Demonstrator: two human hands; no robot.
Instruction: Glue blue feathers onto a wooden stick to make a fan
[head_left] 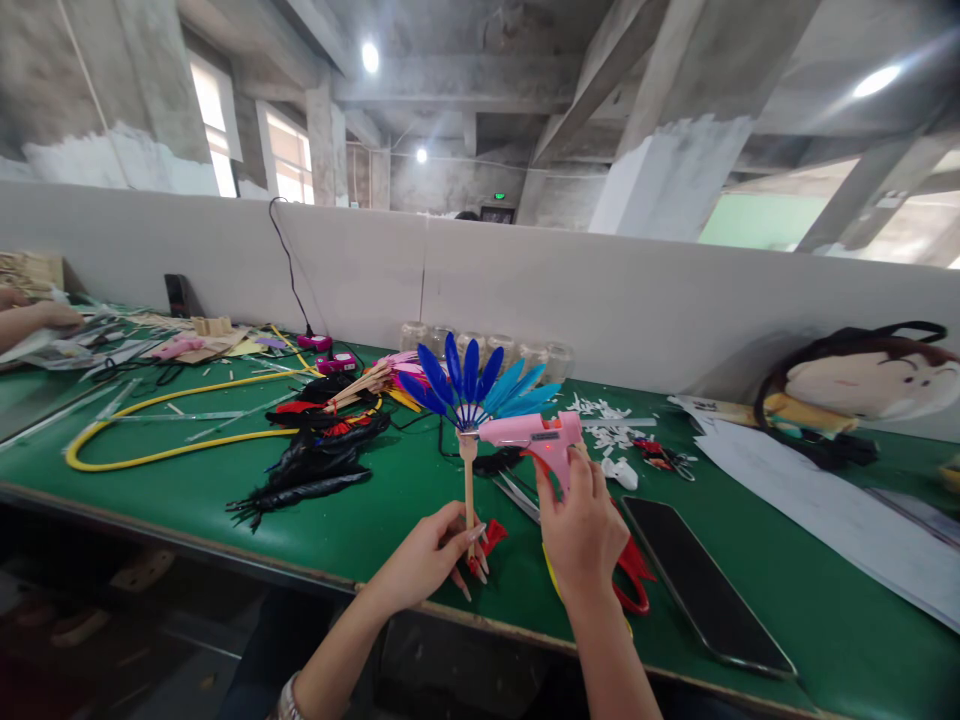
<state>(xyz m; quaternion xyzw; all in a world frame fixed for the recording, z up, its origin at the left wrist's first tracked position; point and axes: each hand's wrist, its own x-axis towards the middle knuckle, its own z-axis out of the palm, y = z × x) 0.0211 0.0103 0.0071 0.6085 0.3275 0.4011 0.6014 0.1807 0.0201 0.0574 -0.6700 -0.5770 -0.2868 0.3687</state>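
My left hand (442,545) is closed round the lower part of a wooden stick handle, holding a feather fan (469,385) upright. Dark blue feathers spread over its left and middle, lighter blue ones over its right. A red ribbon or tassel (493,536) shows at the handle's lower end. In my right hand (583,520) is a pink glue gun (536,436), gripped by its handle. Its nozzle points left and meets the base of the feathers; whether it touches cannot be made out. Scissors (519,496) lie behind my right hand, partly hidden.
A black phone (705,580) lies at right, near white paper sheets (817,500). Black feathers (322,465) and a yellow cord (180,448) lie at left. Glass jars (480,346) line the partition (360,270). Another person's hand (45,318) is at far left.
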